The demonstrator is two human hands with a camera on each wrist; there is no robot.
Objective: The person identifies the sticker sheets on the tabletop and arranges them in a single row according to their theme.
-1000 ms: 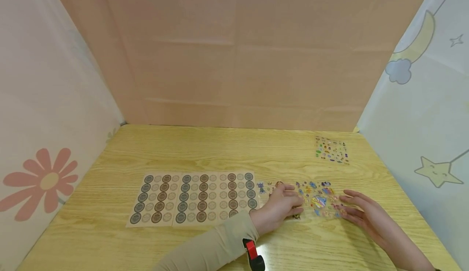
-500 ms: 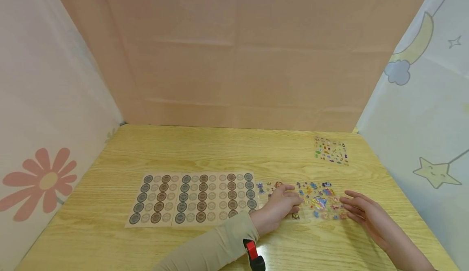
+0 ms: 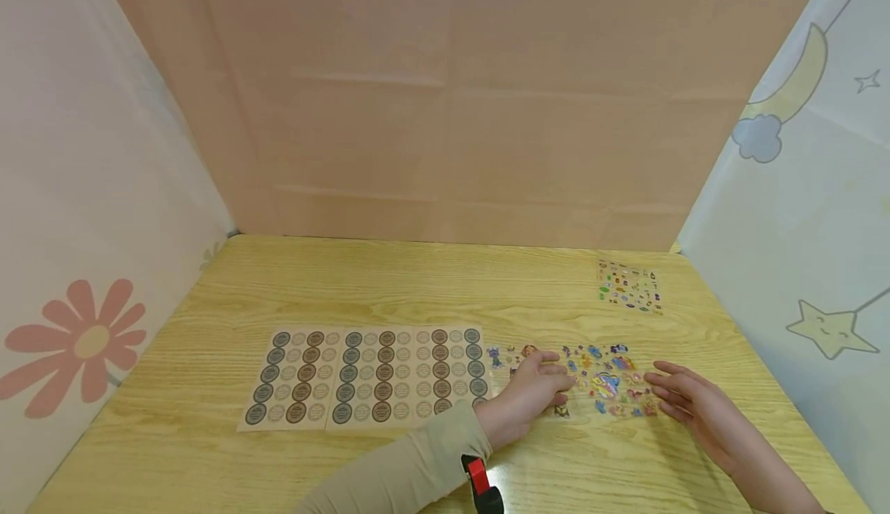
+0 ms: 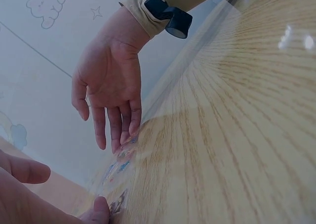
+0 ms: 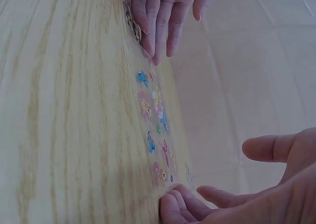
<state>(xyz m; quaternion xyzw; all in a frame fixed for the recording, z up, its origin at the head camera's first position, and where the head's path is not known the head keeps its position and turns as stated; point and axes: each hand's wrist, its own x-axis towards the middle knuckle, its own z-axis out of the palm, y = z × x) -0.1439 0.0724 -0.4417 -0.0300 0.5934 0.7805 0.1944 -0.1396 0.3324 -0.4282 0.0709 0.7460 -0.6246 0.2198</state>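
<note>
In the head view, my left hand (image 3: 531, 394) rests palm down, fingers loosely extended, over a clear sticker sheet with small cartoon figures (image 3: 495, 356), hiding much of it. Beside it on the right lies another clear sticker sheet with bright pony-like figures (image 3: 605, 384). My left fingertips come right at its left side. At its right edge are the fingertips of my right hand (image 3: 698, 410), held on its side with fingers slightly bent. The right wrist view shows the pony-like stickers (image 5: 158, 105) lying between both hands.
To the left lie three paper sheets of round labels (image 3: 368, 375), side by side in a row. Another clear sticker sheet (image 3: 629, 286) sits at the back right of the wooden table (image 3: 417, 282). Fabric-like walls (image 3: 445, 112) enclose the table's back and sides.
The pony-like sticker sheet has shifted very slightly toward the right and nearer to me, and its figures show less glare. Both hands have stayed almost in place.
</note>
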